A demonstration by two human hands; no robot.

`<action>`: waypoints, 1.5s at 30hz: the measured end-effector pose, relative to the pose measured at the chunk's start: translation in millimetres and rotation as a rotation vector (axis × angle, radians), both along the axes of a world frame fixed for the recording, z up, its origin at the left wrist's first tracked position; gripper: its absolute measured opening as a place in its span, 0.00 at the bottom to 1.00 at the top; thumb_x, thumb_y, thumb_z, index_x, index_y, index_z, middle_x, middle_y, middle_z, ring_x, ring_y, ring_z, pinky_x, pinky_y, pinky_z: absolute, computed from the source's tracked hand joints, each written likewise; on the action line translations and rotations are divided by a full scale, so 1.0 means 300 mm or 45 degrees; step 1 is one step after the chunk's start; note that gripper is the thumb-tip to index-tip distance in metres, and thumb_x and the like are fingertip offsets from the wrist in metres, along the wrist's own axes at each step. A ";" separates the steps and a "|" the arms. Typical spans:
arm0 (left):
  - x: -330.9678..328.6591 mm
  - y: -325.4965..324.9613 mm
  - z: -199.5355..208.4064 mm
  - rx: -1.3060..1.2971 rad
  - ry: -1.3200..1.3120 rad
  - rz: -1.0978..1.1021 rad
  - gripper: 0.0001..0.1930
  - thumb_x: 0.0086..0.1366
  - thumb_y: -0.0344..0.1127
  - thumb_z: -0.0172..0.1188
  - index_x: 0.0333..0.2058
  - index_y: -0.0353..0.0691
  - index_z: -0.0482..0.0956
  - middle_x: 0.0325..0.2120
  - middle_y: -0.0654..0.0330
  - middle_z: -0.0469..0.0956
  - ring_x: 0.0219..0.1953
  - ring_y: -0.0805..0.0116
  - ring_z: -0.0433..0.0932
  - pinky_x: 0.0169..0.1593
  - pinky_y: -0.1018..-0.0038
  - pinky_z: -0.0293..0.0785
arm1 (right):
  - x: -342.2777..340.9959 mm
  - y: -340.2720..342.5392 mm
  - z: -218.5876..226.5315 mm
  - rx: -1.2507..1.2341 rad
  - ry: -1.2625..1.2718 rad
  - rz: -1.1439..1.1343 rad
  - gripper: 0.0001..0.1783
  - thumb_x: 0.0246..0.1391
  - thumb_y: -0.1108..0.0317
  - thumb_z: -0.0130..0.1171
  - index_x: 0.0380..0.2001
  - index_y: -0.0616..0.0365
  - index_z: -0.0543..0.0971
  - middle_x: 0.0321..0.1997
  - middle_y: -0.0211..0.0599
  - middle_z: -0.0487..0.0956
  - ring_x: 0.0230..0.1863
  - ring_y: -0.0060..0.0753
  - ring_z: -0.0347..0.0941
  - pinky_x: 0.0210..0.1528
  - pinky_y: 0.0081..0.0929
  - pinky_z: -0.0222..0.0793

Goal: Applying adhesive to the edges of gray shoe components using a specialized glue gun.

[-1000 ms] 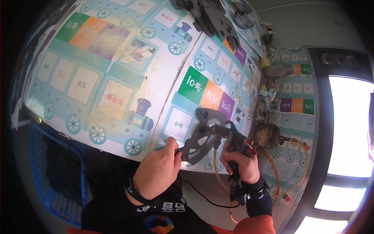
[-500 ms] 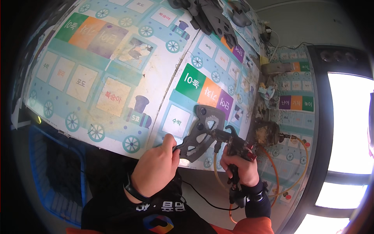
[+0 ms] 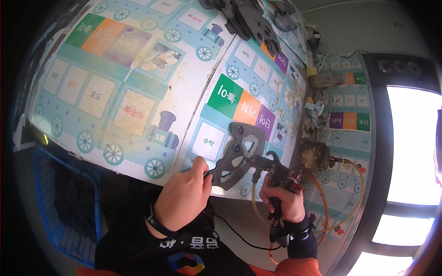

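Observation:
In my left hand (image 3: pixel 183 197) is one lower end of a dark grey moulded part (image 3: pixel 236 148), pinched between thumb and fingers. The part is flat and curved, with several window-like cutouts with whitish edges and two round bosses. It is held up over the table's near edge. My right hand (image 3: pixel 286 198) is wrapped round the handle of a stained spray gun (image 3: pixel 282 172) with a hook on top. Its nozzle points left at the part's right side, very close to it. Whether they touch, I cannot tell. Part of the trigger is hidden by my fingers.
A table (image 3: pixel 184 87) is covered with printed train-pattern sheets. More grey moulded parts (image 3: pixel 248 23) lie at its far side. A dirty cup-like container (image 3: pixel 315 156) is at the right, near orange and yellow hoses (image 3: pixel 361 184). A blue plastic basket (image 3: pixel 64 207) stands lower left; a bright window (image 3: pixel 414 147) is right.
The spray gun and my right hand have shifted very slightly left. My left hand and the grey part are almost unmoved.

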State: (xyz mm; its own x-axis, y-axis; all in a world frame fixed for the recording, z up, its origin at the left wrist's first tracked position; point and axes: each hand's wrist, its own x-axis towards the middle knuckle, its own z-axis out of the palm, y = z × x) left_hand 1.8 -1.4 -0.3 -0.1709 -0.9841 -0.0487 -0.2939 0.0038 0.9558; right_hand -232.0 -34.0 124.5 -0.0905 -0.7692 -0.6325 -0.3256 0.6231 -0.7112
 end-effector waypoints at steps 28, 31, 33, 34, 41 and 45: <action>0.003 0.004 -0.002 0.033 0.020 -0.004 0.12 0.70 0.27 0.63 0.45 0.34 0.68 0.23 0.45 0.79 0.27 0.39 0.81 0.31 0.50 0.73 | 0.053 0.026 0.000 0.154 -0.082 0.128 0.05 0.55 0.75 0.58 0.35 0.65 0.76 0.22 0.38 0.75 0.17 0.25 0.67 0.22 0.23 0.60; 0.005 0.001 -0.001 -0.032 0.000 -0.020 0.11 0.72 0.27 0.59 0.43 0.32 0.65 0.21 0.42 0.77 0.26 0.38 0.81 0.30 0.48 0.73 | 0.044 0.042 0.003 0.163 -0.103 0.134 0.05 0.56 0.75 0.58 0.35 0.65 0.76 0.22 0.38 0.75 0.17 0.25 0.67 0.23 0.23 0.60; 0.006 0.002 -0.001 -0.025 0.008 -0.022 0.11 0.72 0.27 0.59 0.43 0.32 0.65 0.21 0.42 0.77 0.26 0.38 0.81 0.30 0.48 0.73 | 0.032 0.045 0.001 0.201 -0.121 0.129 0.05 0.58 0.76 0.59 0.38 0.63 0.76 0.23 0.36 0.76 0.19 0.25 0.70 0.23 0.23 0.62; 0.005 0.002 -0.001 -0.035 0.008 -0.021 0.11 0.72 0.27 0.59 0.43 0.32 0.65 0.21 0.42 0.77 0.27 0.38 0.81 0.30 0.48 0.73 | 0.026 0.050 0.002 0.232 -0.155 0.133 0.06 0.60 0.77 0.59 0.41 0.61 0.77 0.25 0.34 0.77 0.20 0.25 0.72 0.23 0.23 0.64; 0.001 0.007 -0.006 -0.019 0.005 0.017 0.12 0.70 0.27 0.63 0.45 0.34 0.68 0.23 0.45 0.80 0.27 0.40 0.81 0.31 0.51 0.73 | 0.009 0.093 0.005 0.225 -0.168 0.040 0.07 0.60 0.78 0.59 0.41 0.61 0.76 0.24 0.35 0.77 0.20 0.26 0.72 0.22 0.24 0.64; 0.002 0.006 -0.003 -0.032 0.020 -0.009 0.11 0.72 0.28 0.60 0.43 0.32 0.66 0.21 0.42 0.78 0.26 0.38 0.81 0.30 0.48 0.73 | 0.011 0.104 0.010 0.197 -0.098 0.038 0.08 0.56 0.75 0.57 0.39 0.65 0.75 0.24 0.41 0.75 0.18 0.27 0.67 0.23 0.24 0.60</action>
